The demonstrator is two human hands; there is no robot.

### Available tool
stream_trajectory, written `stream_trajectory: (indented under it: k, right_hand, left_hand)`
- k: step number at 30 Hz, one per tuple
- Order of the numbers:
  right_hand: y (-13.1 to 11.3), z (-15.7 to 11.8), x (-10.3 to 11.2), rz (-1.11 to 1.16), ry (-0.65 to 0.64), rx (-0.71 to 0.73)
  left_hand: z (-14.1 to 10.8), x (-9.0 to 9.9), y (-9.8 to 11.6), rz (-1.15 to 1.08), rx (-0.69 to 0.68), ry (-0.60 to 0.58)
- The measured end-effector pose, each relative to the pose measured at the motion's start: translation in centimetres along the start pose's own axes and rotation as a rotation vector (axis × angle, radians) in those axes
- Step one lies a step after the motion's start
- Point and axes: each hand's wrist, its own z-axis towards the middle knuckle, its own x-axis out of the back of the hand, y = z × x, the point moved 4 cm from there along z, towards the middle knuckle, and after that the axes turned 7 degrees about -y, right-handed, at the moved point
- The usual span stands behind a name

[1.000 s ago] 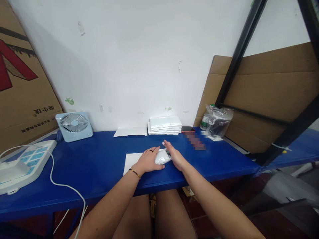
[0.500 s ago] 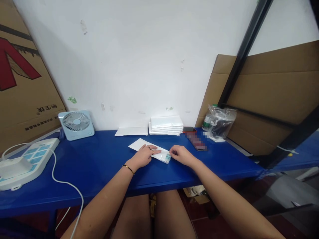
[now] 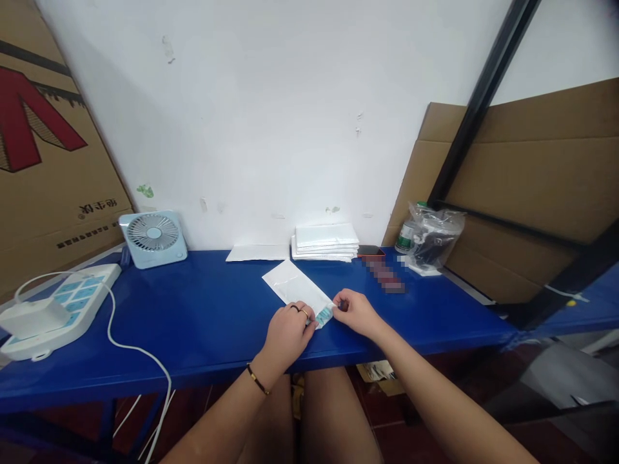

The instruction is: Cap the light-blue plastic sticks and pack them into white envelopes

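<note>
White rectangular packet (image 3: 297,284), glossy, long axis slanting far-left from the grip; left hand (image 3: 289,330) and right hand (image 3: 356,312) pinch its near corners, bluish patch (image 3: 324,315) between.

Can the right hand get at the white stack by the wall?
Likely yes: only blue tabletop shows between the right hand and the stack, though that hand seems to grip the white packet.
</note>
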Motion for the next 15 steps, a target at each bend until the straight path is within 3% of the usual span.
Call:
stream_trajectory:
  k: [5, 9, 15]
  right_hand:
    - [-1.2, 0.5, 0.3, -0.22, -0.026, 0.154]
    - [-0.7, 0.5, 0.7, -0.178, -0.123, 0.216]
    - [1.0, -1.4, 1.8, 0.016, -0.264, 0.296]
  left_hand:
    - [3.4, 1.1, -0.9, -0.081, -0.13, -0.003]
    - [6.1, -1.5, -2.2, -0.029, -0.182, -0.28]
    - [6.8, -3.4, -3.7, -0.064, -0.207, -0.34]
